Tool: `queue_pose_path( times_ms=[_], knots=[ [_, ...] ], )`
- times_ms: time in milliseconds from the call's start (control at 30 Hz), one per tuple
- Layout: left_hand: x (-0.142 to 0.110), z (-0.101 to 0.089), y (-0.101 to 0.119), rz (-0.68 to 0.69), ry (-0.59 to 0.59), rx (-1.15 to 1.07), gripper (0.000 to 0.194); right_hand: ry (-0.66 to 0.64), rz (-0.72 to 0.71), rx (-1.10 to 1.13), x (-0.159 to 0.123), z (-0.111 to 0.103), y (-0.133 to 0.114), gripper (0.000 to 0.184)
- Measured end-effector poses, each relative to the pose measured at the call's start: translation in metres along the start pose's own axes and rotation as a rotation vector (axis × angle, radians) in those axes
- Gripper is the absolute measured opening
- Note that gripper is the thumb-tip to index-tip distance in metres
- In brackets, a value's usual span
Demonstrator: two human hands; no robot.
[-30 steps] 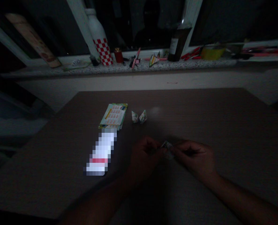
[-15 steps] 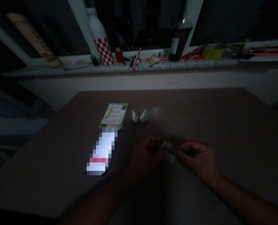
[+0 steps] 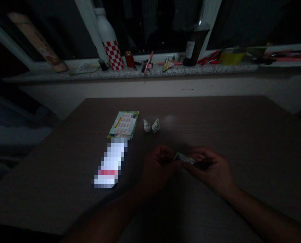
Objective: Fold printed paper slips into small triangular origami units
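Observation:
A small folded piece of printed paper [image 3: 184, 158] is pinched between my two hands, low over the middle of the table. My left hand [image 3: 159, 167] grips its left end with thumb and fingers. At the other end, my right hand [image 3: 211, 165] is closed on it, thumb along the near edge. Dim light hides the finer folds. Beyond the hands stand two small folded paper shapes with pointed tips, a left one [image 3: 146, 126] and a right one [image 3: 155, 126], side by side.
Left of the hands lies a phone [image 3: 111, 162] with a bright, blurred screen, against a stack of printed leaflets [image 3: 125, 123]. On the granite windowsill [image 3: 155, 72] behind the table [image 3: 216, 114] are a checkered bottle [image 3: 112, 54], a dark bottle [image 3: 191, 50], a red jar [image 3: 129, 59] and pens.
The paper's loose part, hanging toward me half a second ago, now lies as a flatter strip pointing right. My right fingers have shifted and spread a little behind it; my left hand stays put.

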State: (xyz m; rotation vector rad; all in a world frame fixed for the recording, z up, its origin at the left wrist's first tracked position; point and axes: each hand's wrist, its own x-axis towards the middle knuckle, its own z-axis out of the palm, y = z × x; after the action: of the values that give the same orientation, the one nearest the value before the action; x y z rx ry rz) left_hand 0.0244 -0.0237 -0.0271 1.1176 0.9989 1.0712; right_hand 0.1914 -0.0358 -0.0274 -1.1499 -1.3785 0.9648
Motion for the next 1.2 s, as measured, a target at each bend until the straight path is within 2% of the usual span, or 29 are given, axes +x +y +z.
queue_pose_path(
  times_ms=[133,467,633,833,1000,1200],
  knots=[
    [-0.001,0.0,-0.002,0.021,0.004,0.042,0.022,-0.019,0.038,0.047,0.0,0.0,0.002,0.023],
    [-0.002,0.0,-0.001,0.073,0.04,0.133,0.019,0.032,0.08,0.012,0.001,0.001,-0.002,0.022],
    [-0.002,-0.002,0.003,0.054,0.047,0.148,0.022,0.016,0.151,0.055,0.003,-0.002,-0.008,0.024],
    [0.0,-0.006,0.003,0.031,0.058,0.16,0.025,-0.008,0.172,0.095,0.004,-0.003,-0.012,0.024],
    [0.002,-0.006,0.006,-0.024,0.032,0.075,0.031,-0.008,0.176,0.121,0.005,-0.002,-0.013,0.022],
    [0.0,-0.004,0.008,-0.025,-0.006,0.039,0.049,0.027,0.166,0.174,0.004,-0.003,-0.01,0.024]
  ],
)
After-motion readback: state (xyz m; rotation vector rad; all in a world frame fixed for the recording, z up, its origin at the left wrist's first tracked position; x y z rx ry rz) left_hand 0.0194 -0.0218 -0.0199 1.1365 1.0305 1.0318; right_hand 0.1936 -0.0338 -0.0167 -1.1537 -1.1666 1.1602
